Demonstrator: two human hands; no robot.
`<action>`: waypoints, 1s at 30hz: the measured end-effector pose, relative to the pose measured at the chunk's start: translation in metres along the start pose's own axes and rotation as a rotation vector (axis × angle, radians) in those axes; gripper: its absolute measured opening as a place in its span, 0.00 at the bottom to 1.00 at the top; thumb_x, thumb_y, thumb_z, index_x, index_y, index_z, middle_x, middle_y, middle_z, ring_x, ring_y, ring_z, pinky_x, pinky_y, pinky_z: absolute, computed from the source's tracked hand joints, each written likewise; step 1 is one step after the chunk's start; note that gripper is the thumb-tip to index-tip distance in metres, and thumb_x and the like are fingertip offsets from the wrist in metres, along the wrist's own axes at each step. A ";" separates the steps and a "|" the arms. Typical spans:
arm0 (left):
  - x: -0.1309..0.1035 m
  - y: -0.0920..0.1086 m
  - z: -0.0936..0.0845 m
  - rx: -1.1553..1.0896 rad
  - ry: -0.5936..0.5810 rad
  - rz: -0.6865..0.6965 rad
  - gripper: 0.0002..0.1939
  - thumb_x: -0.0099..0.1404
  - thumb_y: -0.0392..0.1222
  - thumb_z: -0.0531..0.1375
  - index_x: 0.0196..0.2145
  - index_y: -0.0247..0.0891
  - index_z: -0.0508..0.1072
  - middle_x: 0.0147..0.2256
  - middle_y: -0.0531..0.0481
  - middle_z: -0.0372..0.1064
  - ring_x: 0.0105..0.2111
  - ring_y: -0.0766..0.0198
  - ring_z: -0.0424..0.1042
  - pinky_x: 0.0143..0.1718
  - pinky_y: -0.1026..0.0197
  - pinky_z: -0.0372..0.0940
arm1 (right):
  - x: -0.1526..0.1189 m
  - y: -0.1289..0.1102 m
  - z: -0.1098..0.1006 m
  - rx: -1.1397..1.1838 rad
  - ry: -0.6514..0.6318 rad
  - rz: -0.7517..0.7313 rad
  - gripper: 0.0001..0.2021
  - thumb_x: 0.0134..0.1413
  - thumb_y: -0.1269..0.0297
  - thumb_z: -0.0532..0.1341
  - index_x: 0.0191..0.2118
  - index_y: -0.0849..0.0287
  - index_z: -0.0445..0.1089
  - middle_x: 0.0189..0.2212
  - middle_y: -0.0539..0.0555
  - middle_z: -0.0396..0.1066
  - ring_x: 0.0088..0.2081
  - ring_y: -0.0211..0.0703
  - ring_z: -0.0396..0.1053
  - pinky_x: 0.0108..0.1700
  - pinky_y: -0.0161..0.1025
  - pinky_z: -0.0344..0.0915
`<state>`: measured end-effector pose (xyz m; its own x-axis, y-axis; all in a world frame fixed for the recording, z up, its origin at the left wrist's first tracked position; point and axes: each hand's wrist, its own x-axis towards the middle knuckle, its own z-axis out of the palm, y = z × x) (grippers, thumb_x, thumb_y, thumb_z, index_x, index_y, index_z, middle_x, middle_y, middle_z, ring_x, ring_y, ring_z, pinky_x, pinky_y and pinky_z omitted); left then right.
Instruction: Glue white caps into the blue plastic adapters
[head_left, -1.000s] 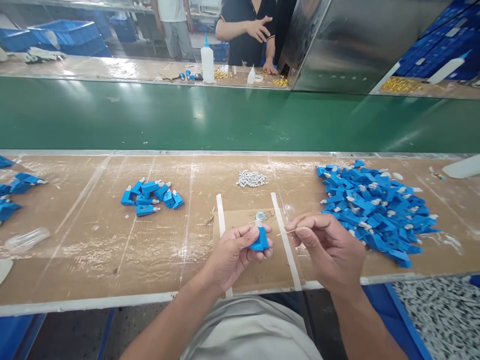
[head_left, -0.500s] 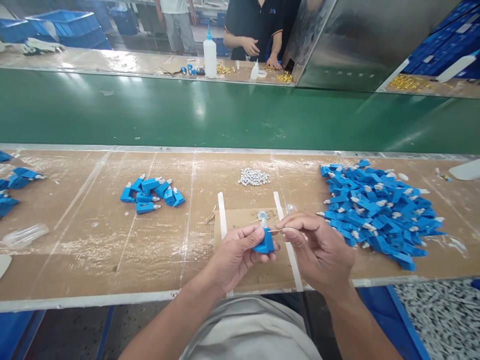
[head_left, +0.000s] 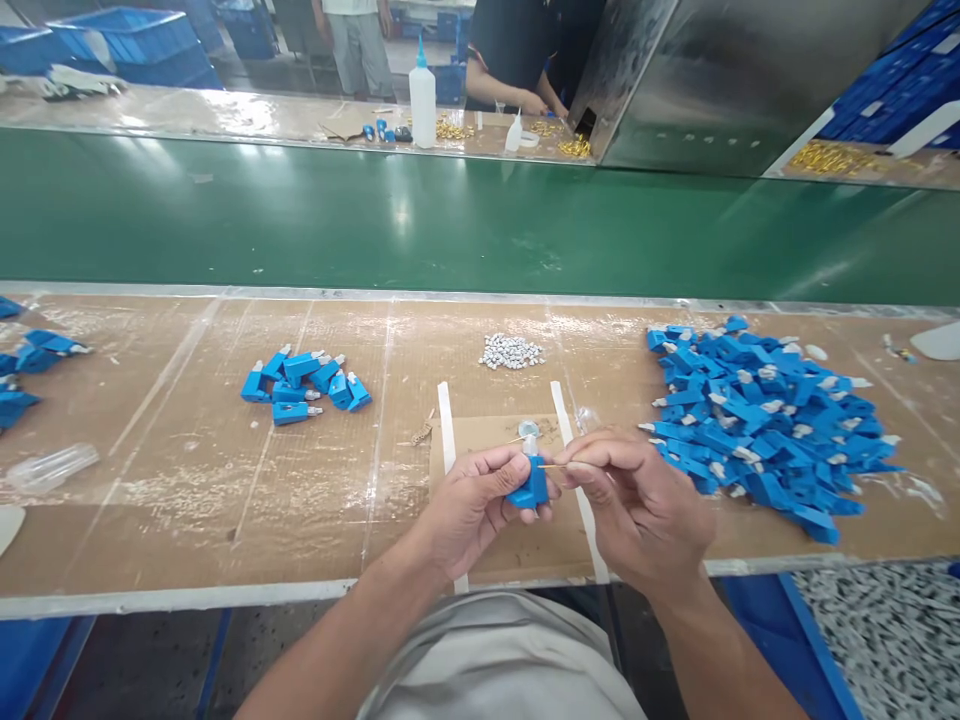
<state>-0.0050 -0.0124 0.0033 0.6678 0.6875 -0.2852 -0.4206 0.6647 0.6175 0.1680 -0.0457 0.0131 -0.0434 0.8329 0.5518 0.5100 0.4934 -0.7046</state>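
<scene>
My left hand [head_left: 480, 500] is closed around a blue plastic piece [head_left: 531, 488] with a pale tip pointing away from me. Between thumb and fingers of my right hand [head_left: 645, 500] is a thin wooden stick [head_left: 553, 466], its end at the upper right side of the blue piece. Just beyond the blue piece lies a small clear round dish [head_left: 528, 428] on a cardboard sheet [head_left: 487, 435]. Farther off sits a small heap of grey-white bits [head_left: 511, 351].
A big pile of blue pieces [head_left: 772, 420] lies right, a smaller group [head_left: 304, 385] left. White tape strips [head_left: 447, 425] edge the cardboard. Beyond the table [head_left: 187, 440] runs a green belt [head_left: 300, 220]. Across it, a person [head_left: 510, 60] works near a white bottle [head_left: 423, 105].
My hands stay nearly in place, the stick still at the blue piece's side. The view has shifted slightly. Across the belt, the person's arms have moved to the right.
</scene>
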 end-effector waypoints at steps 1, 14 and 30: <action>0.000 0.000 0.000 -0.005 0.004 -0.002 0.14 0.67 0.47 0.65 0.35 0.30 0.79 0.33 0.43 0.73 0.30 0.68 0.73 0.28 0.71 0.64 | 0.000 0.000 0.000 0.019 0.013 0.013 0.04 0.67 0.70 0.59 0.42 0.52 0.68 0.32 0.53 0.75 0.36 0.48 0.75 0.40 0.47 0.72; -0.009 -0.004 -0.026 -0.096 0.189 0.031 0.18 0.64 0.47 0.68 0.44 0.28 0.79 0.32 0.43 0.76 0.28 0.67 0.75 0.26 0.72 0.66 | -0.020 0.027 -0.007 -0.058 -0.172 0.295 0.05 0.64 0.62 0.64 0.43 0.54 0.74 0.37 0.54 0.72 0.32 0.42 0.68 0.32 0.39 0.65; -0.017 -0.006 -0.040 -0.053 0.176 0.045 0.18 0.62 0.48 0.69 0.44 0.30 0.81 0.32 0.41 0.77 0.28 0.64 0.76 0.30 0.66 0.67 | 0.101 0.130 0.026 -0.630 -0.403 0.201 0.09 0.60 0.75 0.59 0.29 0.57 0.70 0.31 0.57 0.71 0.30 0.43 0.66 0.33 0.40 0.56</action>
<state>-0.0386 -0.0160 -0.0251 0.5318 0.7545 -0.3847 -0.4827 0.6432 0.5943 0.2079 0.1089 -0.0339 -0.1458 0.9778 0.1503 0.9285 0.1877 -0.3205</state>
